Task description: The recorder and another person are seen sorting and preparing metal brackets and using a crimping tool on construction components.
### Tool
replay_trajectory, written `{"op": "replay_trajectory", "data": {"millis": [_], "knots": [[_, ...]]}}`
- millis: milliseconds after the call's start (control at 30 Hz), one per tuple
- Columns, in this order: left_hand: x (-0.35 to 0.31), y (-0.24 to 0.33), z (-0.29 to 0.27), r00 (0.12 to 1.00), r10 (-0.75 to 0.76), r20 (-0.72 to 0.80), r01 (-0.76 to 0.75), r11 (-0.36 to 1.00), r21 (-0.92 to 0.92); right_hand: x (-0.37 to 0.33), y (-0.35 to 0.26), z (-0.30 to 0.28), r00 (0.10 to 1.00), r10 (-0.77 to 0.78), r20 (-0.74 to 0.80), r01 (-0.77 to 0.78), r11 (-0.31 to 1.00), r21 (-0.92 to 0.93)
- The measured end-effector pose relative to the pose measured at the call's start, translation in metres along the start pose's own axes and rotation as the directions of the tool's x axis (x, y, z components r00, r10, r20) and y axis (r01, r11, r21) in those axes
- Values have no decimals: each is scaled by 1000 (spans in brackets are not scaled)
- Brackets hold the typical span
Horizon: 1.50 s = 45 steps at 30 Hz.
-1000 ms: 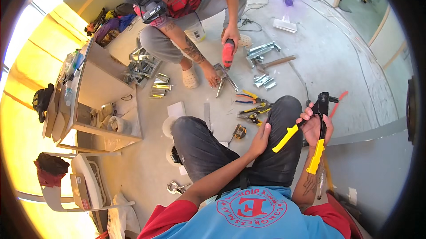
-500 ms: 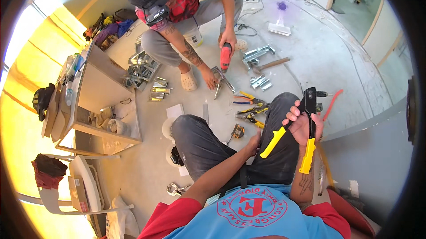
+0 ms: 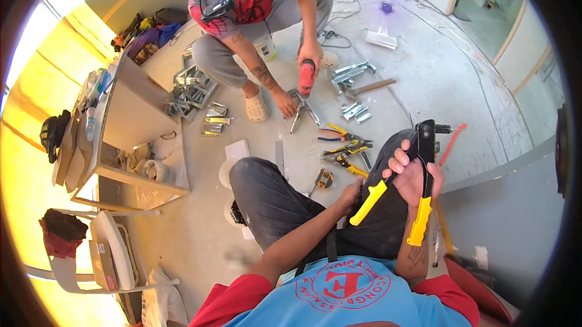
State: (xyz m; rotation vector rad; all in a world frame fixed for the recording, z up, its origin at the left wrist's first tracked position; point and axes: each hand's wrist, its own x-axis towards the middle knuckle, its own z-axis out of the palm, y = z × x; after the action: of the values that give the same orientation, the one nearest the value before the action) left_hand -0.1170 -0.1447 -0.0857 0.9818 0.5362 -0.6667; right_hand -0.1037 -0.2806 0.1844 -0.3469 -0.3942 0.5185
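Toward 11 o'clock from the centre of the view, a co-worker still crouches as in the earlier frames, holding a red drill over a metal frame. At 3 o'clock, the wearer's right hand remains wrapped around a black hand riveter, whose two yellow-gripped handles spread in a V; hand and tool have drawn nearer the right knee than a second ago. Near 4 o'clock, the left hand has dropped from beside that knee to the inner thigh; its fingers are mostly hidden, so what it grasps, if anything, cannot be told. At 7 o'clock, a metal tool that was sharp earlier is now a blur.

The pale, dusty floor spreads through the whole middle. A low grey wall curves along 4 o'clock, and glowing yellow sheeting fills 9 o'clock, behind an open-fronted wooden cabinet. A folding chair stands at 8 o'clock. A pile of metal channels lies at 10, a hammer at 2, pliers just off centre toward 3, and a tape measure between 4 and 5.
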Motion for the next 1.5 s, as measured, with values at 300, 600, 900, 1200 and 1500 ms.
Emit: {"op": "replay_trajectory", "data": {"millis": [300, 600, 900, 1200, 1500], "knots": [[-40, 34, 23, 995, 39, 93, -42, 998, 35, 3, -4, 12, 998, -18, -62, 14, 997, -75], [-55, 150, -5, 932, 310, 186, -328, 942, 74, 65, 18, -53, 892, 84, -444, -179, 968, -175], [-56, 161, 15, 977, 213, 11, -212, 976, -47, 109, 123, -224, 539, 32, -842, -646, 657, -389], [5, 111, -4, 993, 117, -18, -117, 993, -24, 74, 133, -262, 473, 448, -759, -752, 654, -82], [19, 101, 2, 976, 157, -150, -156, 988, 21, 55, 150, -339, 612, 440, -657, -773, 507, -381]]}}
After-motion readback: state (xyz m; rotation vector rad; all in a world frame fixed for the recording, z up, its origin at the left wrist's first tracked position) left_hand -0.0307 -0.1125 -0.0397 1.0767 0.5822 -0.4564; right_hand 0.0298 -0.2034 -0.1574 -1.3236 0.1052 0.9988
